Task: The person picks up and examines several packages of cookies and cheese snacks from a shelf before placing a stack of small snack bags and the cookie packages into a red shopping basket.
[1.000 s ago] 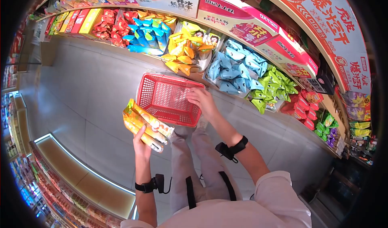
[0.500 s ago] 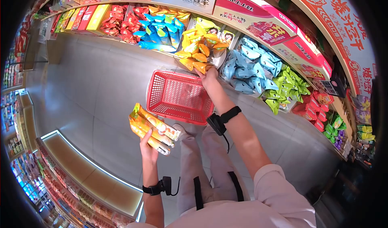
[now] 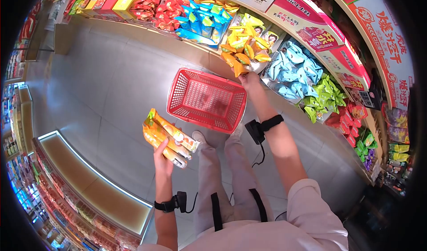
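Several long orange snack packets (image 3: pixel 165 134) are gripped in my left hand (image 3: pixel 163 156), to the left of my legs. My right hand (image 3: pixel 249 79) reaches to the shelf's lower edge, its fingers closed on an orange packet (image 3: pixel 240 68) at the front of the orange packet pile (image 3: pixel 247 42). Part of that hand's fingertips is hidden by the packet. The red basket (image 3: pixel 207 97) stands on the floor between my hands, just below and left of my right hand, with nothing visible inside it.
Blue packets (image 3: pixel 207 22) lie left of the orange pile, light blue packets (image 3: pixel 296 66) and green packets (image 3: pixel 324 95) to its right. Printed boxes (image 3: pixel 307 20) stand behind. A low lit display ledge (image 3: pixel 93 180) runs along the lower left.
The shelf and basket have shifted right in view. My right hand has moved right with the shelf and now holds an orange packet at the pile's front. My left hand keeps its packets.
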The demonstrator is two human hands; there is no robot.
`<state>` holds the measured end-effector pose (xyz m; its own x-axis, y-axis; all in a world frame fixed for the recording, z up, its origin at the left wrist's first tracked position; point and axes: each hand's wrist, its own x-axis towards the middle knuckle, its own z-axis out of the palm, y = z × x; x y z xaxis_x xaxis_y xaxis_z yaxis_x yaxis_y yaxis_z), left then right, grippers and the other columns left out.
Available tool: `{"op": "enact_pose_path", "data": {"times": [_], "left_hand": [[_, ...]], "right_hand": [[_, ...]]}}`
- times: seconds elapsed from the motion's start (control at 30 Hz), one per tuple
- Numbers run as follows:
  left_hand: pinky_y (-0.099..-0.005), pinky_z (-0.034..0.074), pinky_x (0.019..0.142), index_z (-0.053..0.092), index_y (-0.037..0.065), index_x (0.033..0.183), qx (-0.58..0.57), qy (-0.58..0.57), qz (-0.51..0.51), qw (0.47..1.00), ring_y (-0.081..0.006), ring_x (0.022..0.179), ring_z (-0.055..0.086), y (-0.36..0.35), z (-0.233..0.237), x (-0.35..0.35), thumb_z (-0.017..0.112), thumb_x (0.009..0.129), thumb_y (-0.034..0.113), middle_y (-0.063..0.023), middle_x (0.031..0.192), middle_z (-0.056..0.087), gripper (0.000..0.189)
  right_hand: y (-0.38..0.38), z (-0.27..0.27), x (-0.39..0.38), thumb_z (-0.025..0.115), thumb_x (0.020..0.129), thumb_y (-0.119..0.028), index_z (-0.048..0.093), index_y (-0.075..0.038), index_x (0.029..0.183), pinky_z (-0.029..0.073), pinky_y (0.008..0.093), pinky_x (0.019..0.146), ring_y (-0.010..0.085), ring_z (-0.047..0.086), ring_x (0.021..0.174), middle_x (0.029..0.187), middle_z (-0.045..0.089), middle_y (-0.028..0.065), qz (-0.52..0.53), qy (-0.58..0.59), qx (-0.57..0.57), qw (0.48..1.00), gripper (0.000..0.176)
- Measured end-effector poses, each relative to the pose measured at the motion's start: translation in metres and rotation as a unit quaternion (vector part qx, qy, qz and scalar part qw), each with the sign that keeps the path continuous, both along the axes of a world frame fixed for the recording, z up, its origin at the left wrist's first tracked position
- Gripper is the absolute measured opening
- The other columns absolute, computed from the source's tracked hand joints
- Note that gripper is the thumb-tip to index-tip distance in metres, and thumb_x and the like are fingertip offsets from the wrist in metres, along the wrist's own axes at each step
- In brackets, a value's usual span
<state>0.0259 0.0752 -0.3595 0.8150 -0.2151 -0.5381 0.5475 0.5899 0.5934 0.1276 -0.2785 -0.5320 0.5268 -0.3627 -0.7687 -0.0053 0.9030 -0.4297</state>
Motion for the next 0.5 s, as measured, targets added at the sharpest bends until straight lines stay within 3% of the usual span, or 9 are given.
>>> {"op": "enact_pose_path", "data": {"times": [0.07, 0.23, 0.33, 0.43, 0.5], "left_hand": [[-0.0434, 0.038, 0.096, 0.024, 0.000, 0.132, 0.003, 0.003, 0.000, 1.000, -0.0339, 0.116, 0.044, 0.010, -0.002, -0.001, 0.050, 0.082, 0.008, -0.0175, 0.128, 0.041, 0.057], [-0.0430, 0.039, 0.095, 0.026, -0.001, 0.131, -0.012, 0.009, -0.007, 1.000, -0.0335, 0.114, 0.046, 0.019, -0.001, -0.004, 0.051, 0.081, 0.007, -0.0175, 0.126, 0.043, 0.056], [-0.0427, 0.040, 0.095, 0.026, -0.001, 0.130, -0.015, 0.013, -0.011, 1.000, -0.0335, 0.113, 0.046, 0.018, -0.001, -0.004, 0.051, 0.081, 0.006, -0.0177, 0.124, 0.044, 0.055], [-0.0406, 0.041, 0.093, 0.029, -0.001, 0.129, -0.026, 0.018, -0.016, 0.999, -0.0312, 0.110, 0.049, 0.014, -0.004, -0.004, 0.051, 0.082, 0.004, -0.0168, 0.121, 0.047, 0.052], [-0.0391, 0.042, 0.092, 0.031, -0.001, 0.127, -0.022, 0.032, -0.020, 0.999, -0.0287, 0.108, 0.050, 0.012, -0.010, -0.005, 0.053, 0.081, 0.004, -0.0153, 0.119, 0.048, 0.051]], "right_hand": [[0.002, 0.004, -0.002, 0.023, 0.092, -0.005, 0.029, 0.003, 0.127, 0.048, 0.0502, 0.089, 0.0338, 0.047, 0.110, 0.123, 0.040, 0.0198, 0.002, -0.039, -0.028, 0.999, 0.037], [0.012, 0.016, -0.012, 0.039, 0.093, -0.025, 0.032, 0.004, 0.123, 0.046, 0.0500, 0.090, 0.0306, 0.047, 0.111, 0.123, 0.041, 0.0185, -0.030, -0.078, -0.043, 0.996, 0.042], [0.016, 0.020, -0.016, 0.045, 0.091, -0.027, 0.040, -0.003, 0.115, 0.046, 0.0438, 0.088, 0.0270, 0.055, 0.092, 0.104, 0.051, 0.0142, -0.035, -0.062, -0.076, 0.995, 0.034], [0.029, 0.049, -0.029, 0.044, 0.091, -0.019, 0.040, 0.001, 0.113, 0.046, 0.0443, 0.090, 0.0280, 0.058, 0.092, 0.101, 0.055, 0.0166, -0.010, -0.032, -0.164, 0.986, 0.029], [0.035, 0.060, -0.037, 0.041, 0.090, -0.011, 0.040, 0.008, 0.112, 0.045, 0.0424, 0.093, 0.0318, 0.055, 0.100, 0.107, 0.051, 0.0204, 0.012, -0.028, -0.187, 0.982, 0.029]]}}
